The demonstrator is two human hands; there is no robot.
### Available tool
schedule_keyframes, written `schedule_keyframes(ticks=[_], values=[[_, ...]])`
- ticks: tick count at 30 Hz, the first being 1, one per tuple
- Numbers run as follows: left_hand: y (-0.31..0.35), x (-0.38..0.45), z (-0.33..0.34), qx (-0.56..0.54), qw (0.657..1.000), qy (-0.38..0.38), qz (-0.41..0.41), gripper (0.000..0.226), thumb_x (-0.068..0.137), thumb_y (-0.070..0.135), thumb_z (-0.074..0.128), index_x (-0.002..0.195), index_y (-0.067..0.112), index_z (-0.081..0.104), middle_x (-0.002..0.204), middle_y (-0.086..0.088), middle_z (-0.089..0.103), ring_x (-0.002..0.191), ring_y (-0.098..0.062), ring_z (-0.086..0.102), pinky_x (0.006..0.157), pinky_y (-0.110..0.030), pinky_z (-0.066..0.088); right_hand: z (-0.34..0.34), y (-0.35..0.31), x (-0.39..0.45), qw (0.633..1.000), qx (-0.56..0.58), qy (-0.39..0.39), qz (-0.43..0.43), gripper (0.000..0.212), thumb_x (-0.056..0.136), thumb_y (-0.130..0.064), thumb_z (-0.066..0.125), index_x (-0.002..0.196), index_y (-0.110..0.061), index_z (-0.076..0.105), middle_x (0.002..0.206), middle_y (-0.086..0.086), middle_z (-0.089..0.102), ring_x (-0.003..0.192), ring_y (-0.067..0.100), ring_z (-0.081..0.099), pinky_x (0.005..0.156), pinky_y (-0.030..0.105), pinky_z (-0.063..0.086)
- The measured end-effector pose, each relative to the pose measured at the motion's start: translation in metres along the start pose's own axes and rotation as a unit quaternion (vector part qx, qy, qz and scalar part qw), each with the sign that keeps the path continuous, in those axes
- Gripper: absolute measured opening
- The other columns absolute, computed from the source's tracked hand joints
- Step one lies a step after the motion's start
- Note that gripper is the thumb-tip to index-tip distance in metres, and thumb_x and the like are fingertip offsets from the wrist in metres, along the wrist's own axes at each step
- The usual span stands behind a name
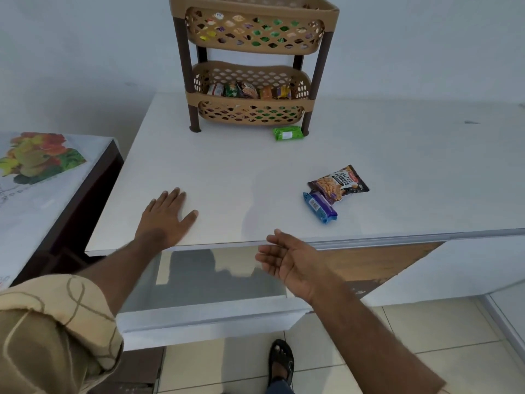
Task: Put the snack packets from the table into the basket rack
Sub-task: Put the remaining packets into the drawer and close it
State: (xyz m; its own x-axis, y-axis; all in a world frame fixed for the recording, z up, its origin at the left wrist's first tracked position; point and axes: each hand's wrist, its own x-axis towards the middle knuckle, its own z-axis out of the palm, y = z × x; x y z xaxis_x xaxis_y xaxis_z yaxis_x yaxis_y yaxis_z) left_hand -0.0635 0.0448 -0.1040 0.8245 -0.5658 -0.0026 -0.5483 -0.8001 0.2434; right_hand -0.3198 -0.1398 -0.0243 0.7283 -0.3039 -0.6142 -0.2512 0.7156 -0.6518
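Observation:
A tan two-tier basket rack (308, 78) stands at the back of the white table (227, 166), with several snack packets in both tiers. A green packet (287, 133) lies on the table just in front of the rack's right leg. Nearer the front right, a salted peanuts packet (342, 181) lies touching a blue and purple packet (320, 207). My left hand (166, 216) rests flat on the table, fingers spread, holding nothing. My right hand (289, 261) hovers at the table's front edge, palm turned inward, fingers loosely apart and empty, left of and below the blue packet.
A second table with a fruit-print cloth (42, 157) stands to the left, with a gap between it and the white table. Below the front edge is a glass panel (204, 277). My sandalled foot (281, 362) is on the tiled floor.

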Motion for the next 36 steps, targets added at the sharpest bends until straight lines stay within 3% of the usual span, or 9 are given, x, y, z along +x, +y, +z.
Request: schedule_keyframes(ticks=[4,8,13,17,20,23,28,32,36], values=[[0.003,0.002,0.0,-0.022,1.0,0.009,-0.018,0.07,0.096,0.059,0.04,0.154,0.022,0.029,0.164,0.006,0.019,0.151,-0.017,0.014,0.122,-0.039,0.01,-0.02,-0.041,0.016,0.995,-0.018,0.062,-0.08,0.016,0.095,-0.023,0.061,0.094,-0.007,0.065,0.077,0.012,0.072,0.069,0.026,0.07,0.064,0.033,0.054],[0.029,0.007,-0.008,-0.084,0.993,0.072,-0.029,0.055,0.089,0.045,0.064,0.133,0.014,0.057,0.144,-0.005,0.052,0.135,-0.026,0.044,0.112,-0.041,0.033,-0.051,-0.083,0.025,0.964,-0.116,0.146,-0.19,0.01,0.094,-0.018,0.062,0.088,-0.01,0.065,0.077,0.011,0.07,0.066,0.021,0.067,0.062,0.031,0.052],[0.121,0.006,-0.016,-0.181,0.977,0.102,0.056,0.04,0.08,0.038,0.072,0.114,0.016,0.067,0.12,-0.004,0.063,0.116,-0.029,0.057,0.101,-0.037,0.039,-0.084,-0.128,0.041,0.875,-0.298,0.238,-0.298,0.01,0.088,-0.007,0.063,0.086,-0.016,0.066,0.078,0.011,0.07,0.069,0.023,0.063,0.068,0.039,0.053],[0.213,0.006,-0.005,-0.2,0.962,0.046,0.179,0.054,0.077,0.041,0.076,0.125,0.02,0.061,0.13,-0.002,0.057,0.125,-0.023,0.049,0.105,-0.025,0.028,-0.105,-0.149,0.058,0.803,-0.424,0.243,-0.34,0.028,0.087,-0.001,0.058,0.107,-0.019,0.066,0.093,0.0,0.068,0.082,0.015,0.059,0.07,0.023,0.046],[0.262,0.015,0.008,-0.193,0.961,0.0,0.198,0.075,0.075,0.059,0.07,0.138,0.026,0.046,0.142,0.004,0.046,0.132,-0.014,0.039,0.105,-0.022,0.024,-0.117,-0.161,0.073,0.746,-0.521,0.225,-0.348,0.045,0.087,0.004,0.054,0.125,-0.018,0.062,0.127,0.001,0.062,0.111,0.013,0.056,0.093,0.02,0.039],[0.286,0.027,0.016,-0.168,0.969,-0.05,0.176,0.09,0.071,0.07,0.069,0.143,0.028,0.036,0.147,0.006,0.043,0.131,-0.015,0.042,0.109,-0.032,0.033,-0.128,-0.171,0.088,0.673,-0.628,0.19,-0.342,0.054,0.089,0.005,0.051,0.138,-0.02,0.053,0.146,0.004,0.049,0.138,0.02,0.039,0.105,0.028,0.034],[0.295,0.04,0.028,-0.124,0.973,-0.09,0.171,0.081,0.073,0.061,0.074,0.139,0.027,0.041,0.138,0.004,0.052,0.123,-0.016,0.048,0.104,-0.031,0.04,-0.139,-0.181,0.104,0.576,-0.761,0.125,-0.272,0.074,0.089,0.0,0.052,0.153,-0.029,0.028,0.163,0.0,0.021,0.152,0.02,0.007,0.116,0.045,0.026],[0.28,0.049,0.028,-0.126,0.975,-0.1,0.152,0.077,0.074,0.057,0.076,0.138,0.026,0.045,0.135,0.006,0.054,0.12,-0.013,0.049,0.097,-0.023,0.037,-0.138,-0.185,0.116,0.562,-0.789,0.11,-0.22,0.084,0.088,0.006,0.049,0.155,-0.033,0.018,0.165,-0.001,0.01,0.152,0.023,0.003,0.117,0.047,0.021],[0.243,0.054,0.017,-0.156,0.975,-0.12,0.105,0.08,0.07,0.048,0.083,0.137,0.027,0.045,0.135,0.007,0.053,0.121,-0.012,0.05,0.094,-0.021,0.037,-0.126,-0.185,0.129,0.579,-0.78,0.087,-0.22,0.069,0.093,-0.01,0.055,0.153,-0.03,0.028,0.156,0.006,0.034,0.138,0.031,0.034,0.112,0.041,0.032]])
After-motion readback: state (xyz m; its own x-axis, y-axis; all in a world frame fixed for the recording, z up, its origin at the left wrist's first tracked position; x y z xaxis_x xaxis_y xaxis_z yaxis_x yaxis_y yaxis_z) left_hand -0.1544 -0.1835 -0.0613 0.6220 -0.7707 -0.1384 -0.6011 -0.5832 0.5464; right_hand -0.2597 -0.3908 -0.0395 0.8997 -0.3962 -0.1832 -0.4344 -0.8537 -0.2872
